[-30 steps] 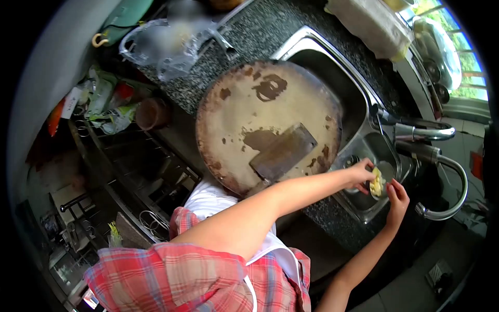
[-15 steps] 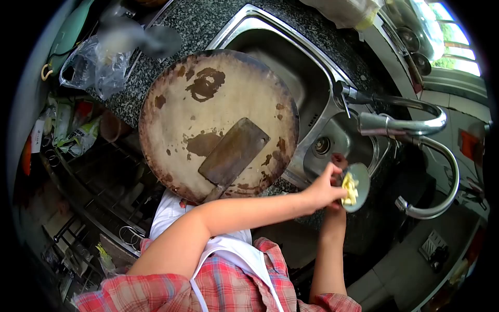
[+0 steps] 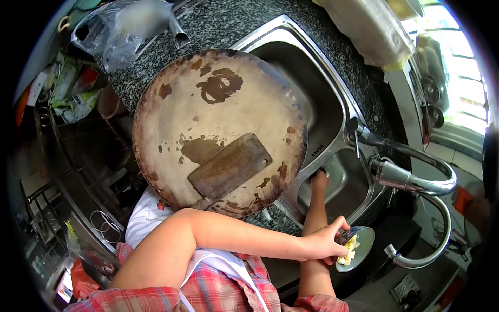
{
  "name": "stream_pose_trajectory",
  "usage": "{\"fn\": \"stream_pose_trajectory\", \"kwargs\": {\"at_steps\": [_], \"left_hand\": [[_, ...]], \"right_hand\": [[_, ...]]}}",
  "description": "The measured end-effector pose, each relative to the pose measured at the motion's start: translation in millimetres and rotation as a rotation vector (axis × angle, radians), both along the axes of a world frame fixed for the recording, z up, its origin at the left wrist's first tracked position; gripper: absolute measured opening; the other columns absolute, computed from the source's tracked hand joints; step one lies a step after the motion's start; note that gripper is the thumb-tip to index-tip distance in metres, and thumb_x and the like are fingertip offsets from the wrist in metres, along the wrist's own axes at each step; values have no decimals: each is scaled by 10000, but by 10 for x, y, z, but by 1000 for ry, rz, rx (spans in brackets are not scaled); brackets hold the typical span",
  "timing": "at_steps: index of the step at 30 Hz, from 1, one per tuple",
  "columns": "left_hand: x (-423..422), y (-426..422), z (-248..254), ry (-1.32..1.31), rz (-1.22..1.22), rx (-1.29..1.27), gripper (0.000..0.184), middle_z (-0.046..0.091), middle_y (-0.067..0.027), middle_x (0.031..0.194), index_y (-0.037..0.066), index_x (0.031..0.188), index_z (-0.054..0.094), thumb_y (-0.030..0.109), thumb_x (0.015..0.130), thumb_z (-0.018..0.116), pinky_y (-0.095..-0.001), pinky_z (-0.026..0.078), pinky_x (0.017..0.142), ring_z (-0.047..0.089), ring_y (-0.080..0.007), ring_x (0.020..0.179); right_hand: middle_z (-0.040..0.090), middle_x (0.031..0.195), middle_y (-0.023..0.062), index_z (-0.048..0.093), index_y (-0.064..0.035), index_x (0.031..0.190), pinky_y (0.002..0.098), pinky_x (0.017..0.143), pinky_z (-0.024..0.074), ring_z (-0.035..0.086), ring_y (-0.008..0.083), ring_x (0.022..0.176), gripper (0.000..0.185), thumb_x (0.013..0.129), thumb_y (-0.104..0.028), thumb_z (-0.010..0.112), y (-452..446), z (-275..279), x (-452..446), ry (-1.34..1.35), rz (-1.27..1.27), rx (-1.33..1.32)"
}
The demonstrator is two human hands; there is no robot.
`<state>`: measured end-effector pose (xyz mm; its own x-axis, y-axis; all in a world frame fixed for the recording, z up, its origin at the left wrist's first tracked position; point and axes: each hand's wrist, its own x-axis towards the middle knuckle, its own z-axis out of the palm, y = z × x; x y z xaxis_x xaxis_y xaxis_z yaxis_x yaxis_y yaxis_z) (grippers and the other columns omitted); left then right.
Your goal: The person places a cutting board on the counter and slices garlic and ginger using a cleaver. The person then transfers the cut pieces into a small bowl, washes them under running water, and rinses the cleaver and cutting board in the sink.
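My left hand is closed on the rim of a small bowl, which is tilted and holds pale yellow chopped pieces. My left forearm crosses over my right arm. Down in the small sink basin, beside the drain, is my right hand; its fingers are dark and mostly hidden. To the left, a cleaver lies flat on a large round chopping board with wet, dark patches.
The board overlaps the edge of the large sink basin. A curved faucet rises at the right. A plastic bag lies on the speckled counter. Below left stands a dark wire rack.
My left hand has drawn the bowl lower in view, closer to my body. My right hand has reached further into the small basin, to the drain. The camera view has shifted slightly.
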<state>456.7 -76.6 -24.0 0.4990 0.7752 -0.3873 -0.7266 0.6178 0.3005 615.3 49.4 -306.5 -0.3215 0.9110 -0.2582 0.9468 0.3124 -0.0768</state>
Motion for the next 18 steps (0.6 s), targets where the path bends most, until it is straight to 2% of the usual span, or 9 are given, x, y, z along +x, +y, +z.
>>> {"fn": "stream_pose_trajectory", "kwargs": {"at_steps": [7,10,12,13,14,15,16,17,18], "left_hand": [[-31,46,-13,65,39,37,554,488,-97,969,72,1191,324,98,763,676,-243,498,494,547,-128,689],[-57,17,-3,133,86,42,550,462,-95,996,87,1193,325,97,771,678,-254,506,507,549,-139,732],[-214,46,23,135,-8,12,629,362,-165,1194,79,1264,317,63,762,695,-313,579,650,571,-196,905],[-245,52,20,164,-21,28,619,367,-169,1199,79,1257,322,64,765,698,-317,582,653,574,-200,915],[-279,57,31,194,-29,48,609,373,-172,1205,79,1249,327,66,768,700,-321,586,657,577,-204,926],[-325,52,69,195,-44,27,596,387,-171,1201,75,1235,329,70,768,700,-320,585,658,590,-212,930],[-375,47,125,226,-77,11,585,394,-164,1201,77,1233,327,76,774,689,-317,583,666,608,-217,914],[-410,42,176,225,-83,17,576,398,-162,1199,78,1230,327,79,777,683,-316,582,669,613,-216,902],[-421,24,205,227,-85,17,567,402,-160,1196,79,1227,327,83,781,677,-315,581,673,618,-215,891]], "right_hand": [[660,738,170,655,-8,802,395,628,503,651,301,680,91,766,-91,641,-4,94,-65,0,-7,2],[661,728,165,652,-4,796,389,621,503,652,288,670,89,764,-86,642,-23,340,-146,17,-39,13],[661,722,161,651,-2,791,385,617,503,652,280,663,87,762,-83,643,-48,637,-162,74,-140,10],[662,719,159,650,0,789,382,614,503,653,276,660,86,761,-81,643,-33,783,-125,135,-223,5],[662,716,158,649,1,787,380,612,503,653,272,656,85,760,-79,643,-25,925,-53,318,-412,-37],[648,691,109,635,-4,815,314,579,496,621,190,621,62,765,-42,634,-16,950,203,794,-684,-100],[628,746,78,628,-35,929,260,573,500,596,155,627,156,777,-5,609,32,993,474,1309,-933,-146],[615,829,75,601,-22,1023,207,587,509,588,135,658,212,814,-17,634,103,1345,586,1405,-1140,-117],[612,850,72,595,-9,1037,196,593,514,586,122,682,199,842,-31,630,146,1579,773,1660,-1038,-172]]}}
